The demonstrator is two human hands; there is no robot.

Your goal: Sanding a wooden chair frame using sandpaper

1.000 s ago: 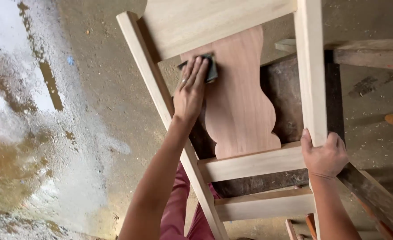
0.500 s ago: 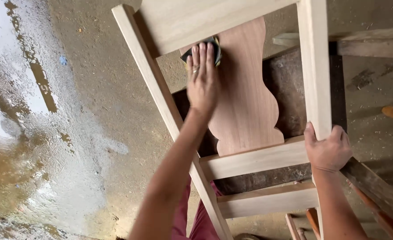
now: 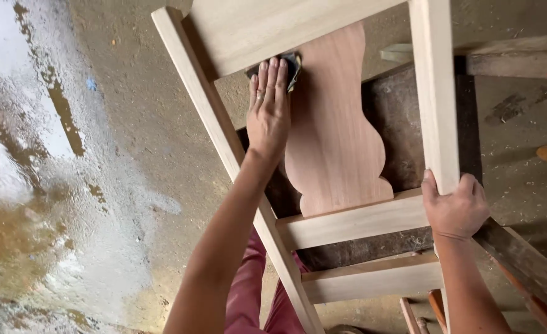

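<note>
Against the reddish curved wooden back splat [image 3: 335,142], the left hand [image 3: 268,117] is pressing dark sandpaper [image 3: 292,62] with flat fingers, while the right hand [image 3: 456,207] is gripping the pale wooden chair post [image 3: 433,93].

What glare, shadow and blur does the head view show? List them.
Head view: white glare washes out the wet floor at left; the chair back is evenly lit and sharp, with dark shadow behind the splat; left hand and right hand look unblurred.

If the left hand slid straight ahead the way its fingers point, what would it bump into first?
Probably the pale top rail of the chair: the left hand lies flat on the reddish back panel, fingertips on a dark sanding pad just below it.
</note>
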